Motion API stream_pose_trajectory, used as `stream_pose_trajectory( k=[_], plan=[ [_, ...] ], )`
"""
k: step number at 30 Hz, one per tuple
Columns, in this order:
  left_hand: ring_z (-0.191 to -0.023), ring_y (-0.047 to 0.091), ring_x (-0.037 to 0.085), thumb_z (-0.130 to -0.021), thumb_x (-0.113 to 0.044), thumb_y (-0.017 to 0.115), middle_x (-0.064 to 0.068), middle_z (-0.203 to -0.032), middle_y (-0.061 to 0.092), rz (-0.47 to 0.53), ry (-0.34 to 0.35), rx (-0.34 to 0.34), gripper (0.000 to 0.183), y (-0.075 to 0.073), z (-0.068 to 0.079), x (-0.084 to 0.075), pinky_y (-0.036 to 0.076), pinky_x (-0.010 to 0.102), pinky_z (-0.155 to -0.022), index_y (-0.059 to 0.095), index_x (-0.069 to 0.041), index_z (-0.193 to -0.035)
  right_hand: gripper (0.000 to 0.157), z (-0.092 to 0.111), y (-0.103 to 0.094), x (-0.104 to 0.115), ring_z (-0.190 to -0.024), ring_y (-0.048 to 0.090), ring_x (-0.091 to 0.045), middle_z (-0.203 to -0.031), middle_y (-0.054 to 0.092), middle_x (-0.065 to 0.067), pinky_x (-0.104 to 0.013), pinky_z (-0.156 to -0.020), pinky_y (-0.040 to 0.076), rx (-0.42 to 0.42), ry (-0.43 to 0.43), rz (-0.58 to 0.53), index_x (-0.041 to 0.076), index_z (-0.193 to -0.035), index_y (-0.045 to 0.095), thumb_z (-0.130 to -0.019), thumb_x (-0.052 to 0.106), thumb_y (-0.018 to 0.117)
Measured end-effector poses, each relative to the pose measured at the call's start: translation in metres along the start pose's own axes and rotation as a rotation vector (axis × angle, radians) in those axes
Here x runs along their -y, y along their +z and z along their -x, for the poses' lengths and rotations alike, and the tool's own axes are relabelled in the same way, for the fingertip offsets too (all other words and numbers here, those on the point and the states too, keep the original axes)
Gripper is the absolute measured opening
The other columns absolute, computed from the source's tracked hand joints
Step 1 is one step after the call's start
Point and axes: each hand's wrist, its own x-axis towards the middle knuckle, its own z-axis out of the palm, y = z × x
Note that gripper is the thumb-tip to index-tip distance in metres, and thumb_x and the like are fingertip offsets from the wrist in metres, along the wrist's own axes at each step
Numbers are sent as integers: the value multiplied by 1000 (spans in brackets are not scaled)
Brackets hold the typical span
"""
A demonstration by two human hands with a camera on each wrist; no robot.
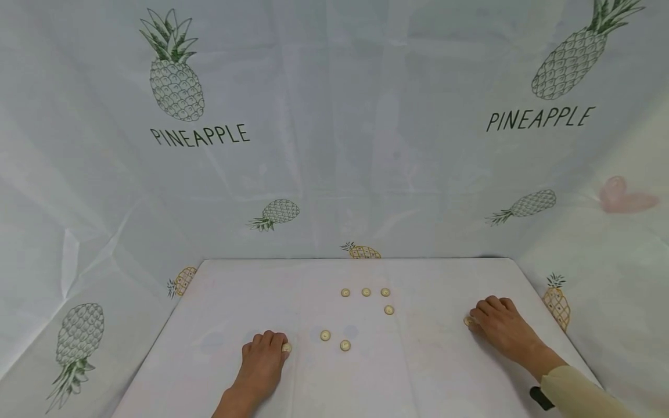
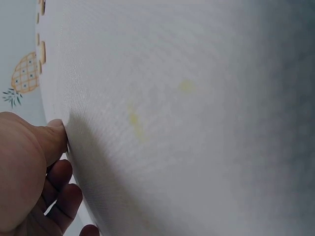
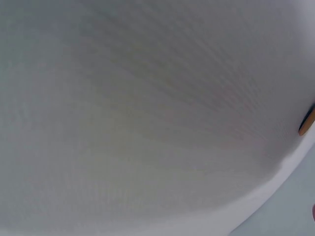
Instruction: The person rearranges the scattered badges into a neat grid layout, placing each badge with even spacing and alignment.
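Note:
My left hand (image 1: 262, 363) is low on the white table, its fingers curled, with a small round beige disc (image 1: 286, 347) at the thumb and fingertips. In the left wrist view the thumb (image 2: 55, 137) and bent fingers lie along the tabletop; the disc is hidden there. Over at the right side, my right hand (image 1: 502, 325) pinches another beige disc (image 1: 468, 320), partly covered by the fingers. The right wrist view shows mostly table surface. Between the hands lie two loose discs, one (image 1: 325, 335) left of the other (image 1: 345, 345).
Farther back, three discs form a row, with the middle one (image 1: 366, 292) between its neighbours; a single disc (image 1: 389, 310) lies just in front of the right end. A white cloth (image 1: 355, 145) printed with pineapples hangs behind the table (image 1: 434, 371) and along its sides.

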Motion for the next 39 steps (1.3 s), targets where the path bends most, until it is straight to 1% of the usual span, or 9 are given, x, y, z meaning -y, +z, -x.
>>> stream_pose_trajectory(
  k=[4,12,21,25,28,31,34,37,39],
  plan=[
    [-95,50,20,-99,-25,74,-1,-101,57,1,-1,1,19,-2,1,0,46,55,-89,63,-15,-111,61,-4,0,0,-95,56,-24,-98,63,-1,-50,-83,46,-8,-23,-14,13,-98,68,-114,54,26],
    [-94,50,20,-99,-25,75,-1,-101,56,-5,-3,6,21,-3,2,0,46,55,-89,62,-15,-112,28,-8,-1,1,-93,55,-20,-96,62,3,-46,-81,46,25,-39,-18,15,-98,70,-107,40,59],
    [-92,49,18,-99,-24,75,-2,-100,56,7,10,3,18,-6,3,0,47,55,-89,62,-16,-109,41,-9,0,0,-89,53,-20,-93,62,3,-44,-76,45,-13,-48,-31,15,-95,70,-110,47,49],
    [-93,49,19,-99,-24,75,-2,-100,56,2,7,1,18,-6,3,0,47,55,-88,61,-16,-108,18,-14,2,-2,-88,52,-18,-90,61,5,-42,-74,44,-26,-55,-55,17,-94,71,-94,33,79],
    [-93,49,19,-99,-24,75,-2,-101,56,-1,-2,2,18,-5,2,0,47,54,-89,62,-16,-108,27,-18,3,-2,-86,51,-19,-89,61,5,-41,-71,42,-30,-67,-55,17,-92,70,-77,20,92],
    [-93,49,19,-98,-24,76,-1,-101,57,3,-2,0,19,-4,2,0,47,55,-89,62,-16,-108,35,-22,5,-1,-85,51,-20,-89,59,2,-42,-71,42,-33,-86,-29,14,-91,66,-68,16,92],
    [-94,50,20,-99,-24,75,-1,-100,56,7,1,4,19,-4,1,-1,47,56,-90,62,-15,-109,32,-24,8,2,-85,51,-23,-90,58,-1,-44,-73,43,-38,-102,-1,12,-91,63,-69,17,86],
    [-94,50,21,-99,-23,75,-1,-101,56,11,0,11,18,-3,1,-1,46,56,-90,62,-15,-109,15,-27,11,4,-85,51,-26,-90,58,-5,-46,-75,43,-47,-118,30,9,-91,60,-85,21,68],
    [-94,50,20,-99,-24,74,-1,-100,56,10,2,9,18,-3,0,-1,46,57,-90,62,-15,-108,22,-30,13,5,-85,51,-27,-89,57,-6,-47,-76,43,-50,-123,47,9,-91,60,-97,25,47]
  ],
)
